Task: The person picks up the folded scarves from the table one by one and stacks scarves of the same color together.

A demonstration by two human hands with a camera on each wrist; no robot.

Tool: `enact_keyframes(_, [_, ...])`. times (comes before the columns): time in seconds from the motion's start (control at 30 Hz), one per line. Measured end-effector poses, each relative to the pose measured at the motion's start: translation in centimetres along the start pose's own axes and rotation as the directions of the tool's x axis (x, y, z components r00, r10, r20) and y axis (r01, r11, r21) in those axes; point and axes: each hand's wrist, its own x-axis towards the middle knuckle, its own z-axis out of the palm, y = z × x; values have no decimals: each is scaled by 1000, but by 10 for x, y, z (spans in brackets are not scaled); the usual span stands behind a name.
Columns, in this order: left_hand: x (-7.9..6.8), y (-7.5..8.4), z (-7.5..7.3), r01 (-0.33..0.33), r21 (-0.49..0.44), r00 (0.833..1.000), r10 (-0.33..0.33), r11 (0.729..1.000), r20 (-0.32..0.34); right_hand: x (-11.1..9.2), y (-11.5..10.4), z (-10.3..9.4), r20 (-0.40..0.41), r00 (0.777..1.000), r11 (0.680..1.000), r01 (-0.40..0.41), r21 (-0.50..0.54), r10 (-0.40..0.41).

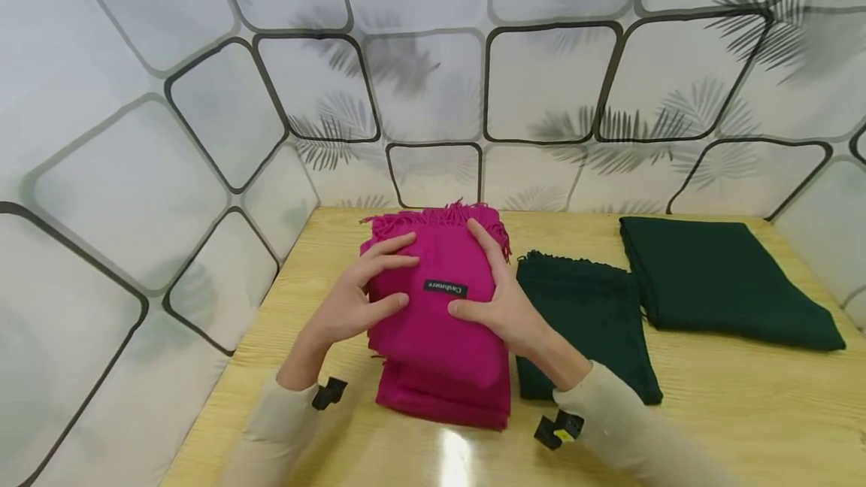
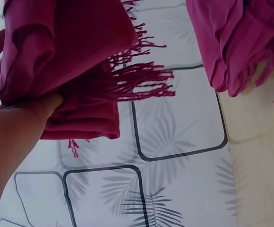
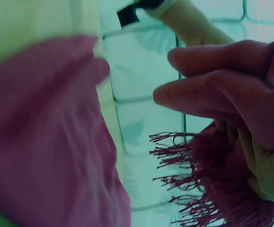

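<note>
A folded magenta fringed scarf point(image 1: 440, 344) with a dark "Cashmere" label is between my hands in the head view. My left hand point(image 1: 348, 307) grips its left side, thumb and two fingers on top. On the right side, my right hand point(image 1: 510, 314) holds it with thumb and index finger on top, the other fingers hidden. Below shows a second folded magenta scarf point(image 1: 443, 400), partly covered. The left wrist view shows the held scarf point(image 2: 85, 52) pinched by the thumb, fringe hanging out. In the right wrist view, the held layers point(image 3: 222, 90) are apart from the other magenta scarf point(image 3: 52, 142).
To the right on the wooden table point(image 1: 731, 397) lie two folded dark green scarves: a fringed one point(image 1: 575, 314) beside the magenta scarves, and a wider one point(image 1: 710, 276) farther right. A patterned cloth wall point(image 1: 433, 89) encloses the back and sides.
</note>
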Motion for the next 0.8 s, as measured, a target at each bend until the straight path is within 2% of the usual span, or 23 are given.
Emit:
enact_keyframes(0.13, [-25,8,-4,37,-60,998,-34,998,49,-18,11,17,-17,998,995,-65,74,66])
enact_keyframes(0.27, [-38,7,-7,66,-140,994,-52,988,100,-27,19,24,-40,992,987,-113,115,118])
enact_keyframes(0.33, [-39,2,-7,85,-145,990,-67,986,125,-28,22,23,-54,988,983,-134,123,142])
enact_keyframes(0.43, [-32,-11,-4,137,-122,980,-116,983,164,-25,30,14,-79,980,976,-170,137,182])
enact_keyframes(0.63, [-16,-45,17,233,-52,953,-217,971,213,-18,50,-17,-113,951,955,-277,109,289])
enact_keyframes(0.8, [-25,-56,30,263,16,935,-259,965,243,-20,64,-28,-111,935,941,-339,0,337])
